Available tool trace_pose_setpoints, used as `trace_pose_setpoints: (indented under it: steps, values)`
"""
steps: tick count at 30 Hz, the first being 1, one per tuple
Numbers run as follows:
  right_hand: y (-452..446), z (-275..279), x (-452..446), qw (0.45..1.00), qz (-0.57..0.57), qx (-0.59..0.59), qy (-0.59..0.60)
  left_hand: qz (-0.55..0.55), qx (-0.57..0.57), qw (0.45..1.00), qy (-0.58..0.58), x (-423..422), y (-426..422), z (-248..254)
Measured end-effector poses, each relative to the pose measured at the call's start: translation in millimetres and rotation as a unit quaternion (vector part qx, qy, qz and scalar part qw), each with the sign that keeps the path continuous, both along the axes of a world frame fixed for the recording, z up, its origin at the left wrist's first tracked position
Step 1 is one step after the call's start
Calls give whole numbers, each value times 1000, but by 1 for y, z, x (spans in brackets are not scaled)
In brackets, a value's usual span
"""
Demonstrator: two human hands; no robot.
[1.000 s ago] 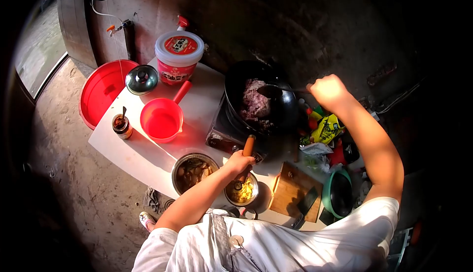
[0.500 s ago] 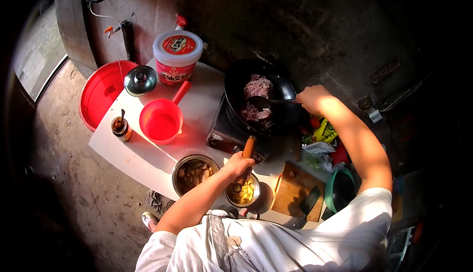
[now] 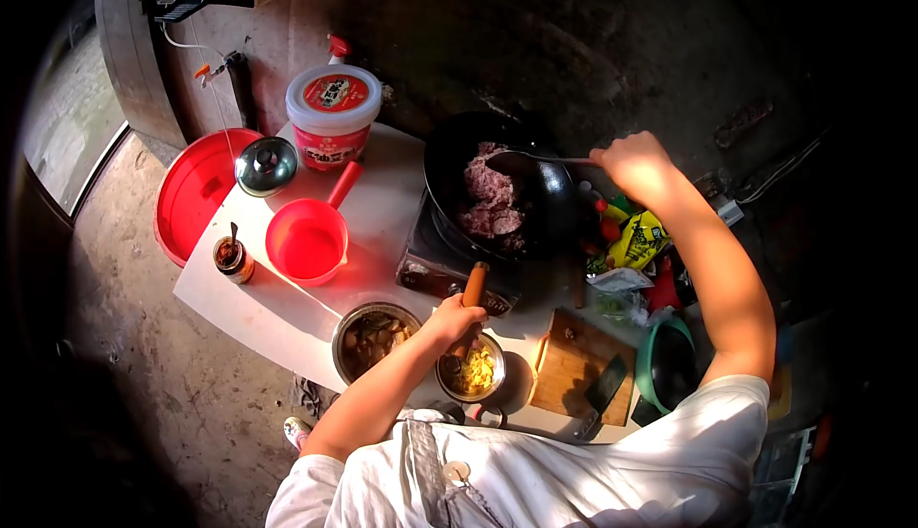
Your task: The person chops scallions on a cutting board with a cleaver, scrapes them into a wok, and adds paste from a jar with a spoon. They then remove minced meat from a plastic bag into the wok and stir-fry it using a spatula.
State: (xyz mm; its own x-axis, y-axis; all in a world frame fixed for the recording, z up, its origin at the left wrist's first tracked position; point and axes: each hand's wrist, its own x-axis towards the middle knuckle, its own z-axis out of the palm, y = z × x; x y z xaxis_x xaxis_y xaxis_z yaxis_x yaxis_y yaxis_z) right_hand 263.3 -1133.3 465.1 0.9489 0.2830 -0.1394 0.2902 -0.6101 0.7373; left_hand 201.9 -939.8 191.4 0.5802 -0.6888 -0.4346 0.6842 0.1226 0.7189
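My left hand (image 3: 454, 320) is closed round the wooden handle (image 3: 474, 285) of a black wok (image 3: 550, 205) that sits on a stove (image 3: 430, 260). Ground meat (image 3: 490, 198), pinkish with greyish parts, lies in the wok. Above the wok's right rim, my right hand (image 3: 635, 161) grips the handle of a dark spatula (image 3: 516, 160), whose head is at the upper part of the meat. Close below my left hand stands a bowl of yellow food (image 3: 475, 371), with a pot of brown pieces (image 3: 375, 339) to its left.
A red ladle (image 3: 306, 241), an open jar (image 3: 232, 259), a glass lid (image 3: 266, 165) and a lidded bucket (image 3: 331, 117) stand on the table's left. A cutting board (image 3: 564, 375) with a cleaver (image 3: 607, 385), a green basin (image 3: 654, 365) and packets (image 3: 639, 241) are on the right.
My right hand first moved left and down with the spatula, pressing into the meat, then back up and right. The meat has shifted and spread. My left hand keeps its grip.
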Motion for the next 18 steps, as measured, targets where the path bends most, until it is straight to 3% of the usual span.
trace_pose_setpoints:
  steps: [4,10,18]
  values:
    - [25,-13,44,975,-118,-151,117,-7,-2,1000,-11,2,-1,-6]
    - [28,1,76,979,-136,-58,138,3,2,1000,-16,-1,0,-5]
    - [-2,-27,86,973,-164,70,144,-29,0,1000,7,2,2,-1]
